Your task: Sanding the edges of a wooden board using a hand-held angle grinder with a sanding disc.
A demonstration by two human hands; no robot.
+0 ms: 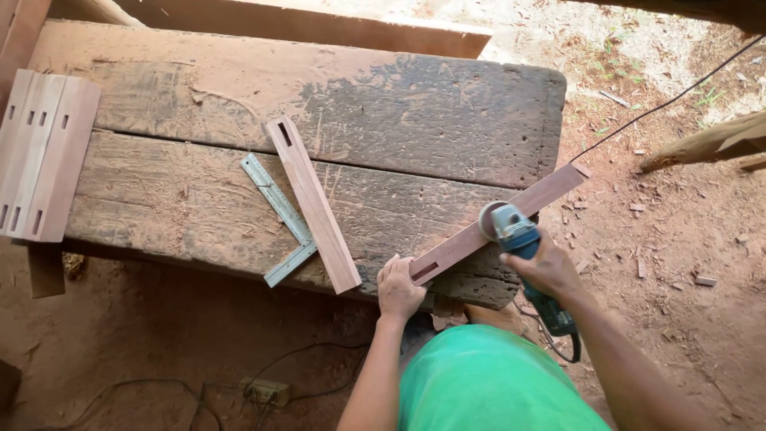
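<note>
My left hand (398,288) presses down on the near end of a long reddish wooden slat (546,191) with a slot cut in it. The slat lies slanted across the right corner of a worn wooden workbench (415,112). My right hand (547,267) grips a blue angle grinder (520,237). Its round disc (488,221) sits on the slat about midway along.
A second slotted slat (313,203) and a metal try square (278,217) lie on the bench. A stack of slotted slats (41,152) sits at the left end. A power strip (265,390) and cables lie on the dirt floor. Wood scraps are scattered at right.
</note>
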